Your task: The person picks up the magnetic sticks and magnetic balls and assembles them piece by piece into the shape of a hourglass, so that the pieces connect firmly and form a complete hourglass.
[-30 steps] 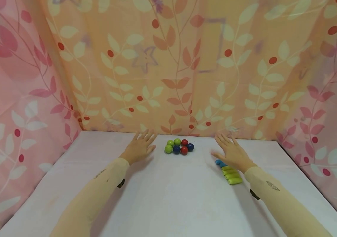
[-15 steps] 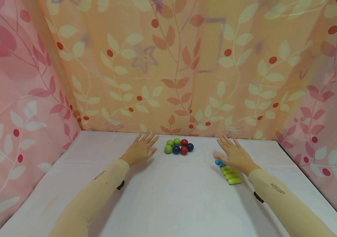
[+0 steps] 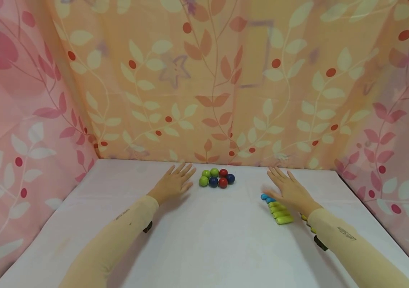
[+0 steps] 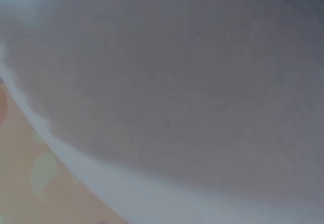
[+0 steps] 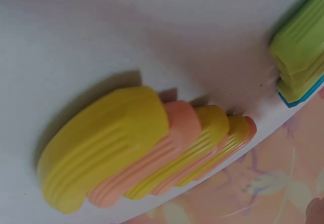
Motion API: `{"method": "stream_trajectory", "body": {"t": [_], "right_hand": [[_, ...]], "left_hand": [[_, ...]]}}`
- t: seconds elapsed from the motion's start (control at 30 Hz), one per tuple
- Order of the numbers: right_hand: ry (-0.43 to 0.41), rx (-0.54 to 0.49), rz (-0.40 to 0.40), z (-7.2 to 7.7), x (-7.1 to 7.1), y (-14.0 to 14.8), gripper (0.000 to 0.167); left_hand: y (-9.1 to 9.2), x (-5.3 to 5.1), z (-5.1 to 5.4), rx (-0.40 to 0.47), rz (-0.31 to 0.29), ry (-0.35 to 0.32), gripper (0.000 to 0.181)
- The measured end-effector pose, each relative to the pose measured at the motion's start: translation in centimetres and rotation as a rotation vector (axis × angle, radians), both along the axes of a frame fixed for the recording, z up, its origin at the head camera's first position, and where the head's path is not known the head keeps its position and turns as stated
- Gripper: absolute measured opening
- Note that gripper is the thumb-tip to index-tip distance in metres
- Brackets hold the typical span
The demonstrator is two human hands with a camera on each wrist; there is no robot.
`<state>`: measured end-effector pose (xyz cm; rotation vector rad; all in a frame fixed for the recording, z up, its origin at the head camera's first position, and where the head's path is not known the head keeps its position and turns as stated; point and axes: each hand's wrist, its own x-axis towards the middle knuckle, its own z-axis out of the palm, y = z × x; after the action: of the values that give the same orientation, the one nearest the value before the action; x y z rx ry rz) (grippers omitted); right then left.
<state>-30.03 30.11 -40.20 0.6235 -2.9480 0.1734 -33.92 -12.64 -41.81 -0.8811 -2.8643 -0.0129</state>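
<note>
My left hand [image 3: 173,184] is spread with straight fingers at the back of the table, left of a cluster of shiny balls: green [image 3: 206,173], red [image 3: 223,183] and dark blue [image 3: 213,182]. It holds nothing. My right hand [image 3: 290,190], also flat and empty, is over or just beside a row of ribbed lime-green pieces [image 3: 280,214] with light-blue ones [image 3: 266,197] at its far end. Beyond my right wrist, a second row shows partly; the right wrist view reveals curved, ribbed yellow pieces [image 5: 109,143] and pink pieces [image 5: 174,133] side by side.
A white-covered table [image 3: 208,240] spans the view. Floral curtains stand at the back [image 3: 208,92], left [image 3: 10,140] and right [image 3: 406,140]. The left wrist view holds mostly a dark shadow on the white cover.
My right hand has shifted right and a little nearer, and part of the second row shows beside the wrist. The left hand has moved slightly right. The balls have stayed put.
</note>
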Motion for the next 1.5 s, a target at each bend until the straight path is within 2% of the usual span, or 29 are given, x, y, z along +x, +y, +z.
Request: {"method": "stream_trajectory", "body": {"t": [0.4, 0.7, 1.0, 1.33, 1.5], "right_hand": [[-0.029, -0.012, -0.013, -0.1, 0.9, 1.6, 0.085], [-0.019, -0.051, 0.0, -0.5, 1.3, 2.4, 0.084], [-0.03, -0.047, -0.035, -0.7, 1.7, 3.5, 0.082], [-0.072, -0.069, -0.06, -0.7, 2.2, 4.9, 0.087], [-0.098, -0.099, -0.07, -0.8, 2.4, 5.5, 0.092]], "left_hand": [[0.4, 0.3, -0.5, 0.016, -0.018, -0.007, 0.058], [0.6, 0.4, -0.3, 0.02, -0.036, 0.008, 0.058], [0.7, 0.6, -0.4, 0.022, -0.054, 0.02, 0.057], [1.3, 0.7, -0.2, -0.001, -0.074, -0.036, 0.058], [1.5, 0.6, -0.1, 0.018, -0.076, -0.107, 0.064]]}}
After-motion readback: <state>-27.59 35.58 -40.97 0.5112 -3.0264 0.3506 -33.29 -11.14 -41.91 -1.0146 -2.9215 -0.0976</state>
